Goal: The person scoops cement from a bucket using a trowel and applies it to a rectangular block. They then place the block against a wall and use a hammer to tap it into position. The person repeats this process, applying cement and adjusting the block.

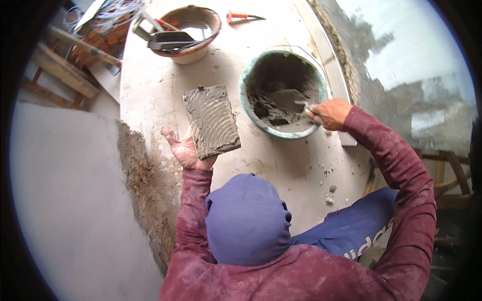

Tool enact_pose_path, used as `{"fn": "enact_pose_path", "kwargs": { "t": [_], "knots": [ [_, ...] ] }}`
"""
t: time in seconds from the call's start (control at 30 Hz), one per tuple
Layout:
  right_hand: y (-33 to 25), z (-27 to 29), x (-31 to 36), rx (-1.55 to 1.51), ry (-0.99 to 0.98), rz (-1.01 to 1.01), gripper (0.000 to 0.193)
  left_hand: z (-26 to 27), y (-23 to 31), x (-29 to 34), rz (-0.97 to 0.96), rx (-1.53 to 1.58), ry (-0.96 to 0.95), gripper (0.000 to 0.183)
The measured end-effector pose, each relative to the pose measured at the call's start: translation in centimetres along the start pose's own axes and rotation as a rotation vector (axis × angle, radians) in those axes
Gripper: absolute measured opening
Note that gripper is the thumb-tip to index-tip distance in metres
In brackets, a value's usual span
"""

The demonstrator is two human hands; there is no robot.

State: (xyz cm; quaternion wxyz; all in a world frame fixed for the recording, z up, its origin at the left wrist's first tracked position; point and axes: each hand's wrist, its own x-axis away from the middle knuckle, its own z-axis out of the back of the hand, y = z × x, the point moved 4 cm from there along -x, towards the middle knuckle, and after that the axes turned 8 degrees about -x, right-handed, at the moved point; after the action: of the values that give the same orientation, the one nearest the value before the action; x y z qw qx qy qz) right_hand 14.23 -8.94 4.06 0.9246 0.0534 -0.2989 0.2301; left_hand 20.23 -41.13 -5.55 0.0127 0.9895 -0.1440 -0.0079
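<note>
My left hand point(185, 151) holds up a rectangular tile point(213, 120) from beneath, its thumb stretched out to the left and most of its fingers hidden under the tile. Grey mortar coats the upper face of the tile, marked with curved ridges. Over to the right, my right hand point(332, 114) is closed around the handle of a trowel point(287, 100). The trowel's blade rests inside a green-rimmed bucket point(246, 100), among wet grey mortar point(267, 114).
A brown basin point(193, 56) with tools in it stands at the far left. Beyond the bucket lies a red-handled pointed tool point(243, 17). Mortar crumbs point(331, 189) are scattered nearby. A rough-edged grey wall point(65, 185) bounds the left; timber point(68, 70) is stacked behind it.
</note>
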Motion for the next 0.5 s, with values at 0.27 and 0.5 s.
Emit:
{"fn": "enact_pose_path", "kwargs": {
  "t": [0.27,0.5],
  "knots": [
    [-12.9,19.8,-16.3,-0.163,0.428,0.366,0.032,-0.7,6.1,3.7,-0.303,-0.222,0.122,0.105],
    [-14.9,22.7,-34.2,-0.168,0.608,0.312,0.032,4.0,6.9,8.5,-0.386,-0.09,0.263,0.106]
  ]
}}
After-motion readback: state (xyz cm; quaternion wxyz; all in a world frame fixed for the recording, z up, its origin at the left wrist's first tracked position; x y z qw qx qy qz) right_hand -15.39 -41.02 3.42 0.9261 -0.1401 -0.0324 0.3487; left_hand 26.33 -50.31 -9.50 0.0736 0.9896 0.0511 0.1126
